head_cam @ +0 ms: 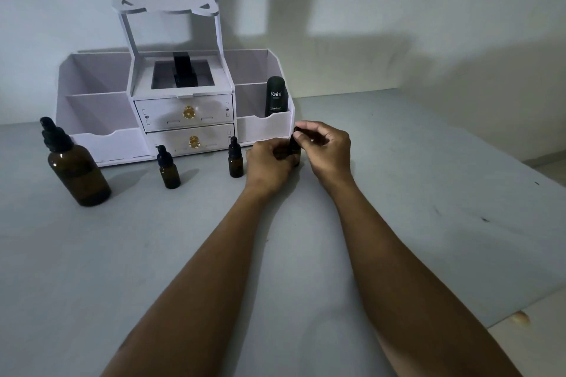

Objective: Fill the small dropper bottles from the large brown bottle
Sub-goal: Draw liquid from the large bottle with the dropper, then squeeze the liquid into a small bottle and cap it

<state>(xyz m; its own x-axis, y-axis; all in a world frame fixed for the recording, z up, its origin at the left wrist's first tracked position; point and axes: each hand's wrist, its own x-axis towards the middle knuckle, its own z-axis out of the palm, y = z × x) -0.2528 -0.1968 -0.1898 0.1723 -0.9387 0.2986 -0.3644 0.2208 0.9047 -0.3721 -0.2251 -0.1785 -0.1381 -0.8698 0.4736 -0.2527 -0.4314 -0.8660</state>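
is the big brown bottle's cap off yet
No, the large brown bottle stands at the far left with its black dropper top on.

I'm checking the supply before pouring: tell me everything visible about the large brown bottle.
The large brown bottle looks like dark amber glass, round-bodied, with a black dropper cap on its neck. It stands upright on the grey table, at the view's left, before the white organizer. Nothing else touches it. Its fill level cannot be told.

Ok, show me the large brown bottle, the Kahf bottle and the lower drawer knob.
large brown bottle (78, 176): head view, on its brown body.
Kahf bottle (276, 96): head view, on its label.
lower drawer knob (194, 142): head view, on its gold face.
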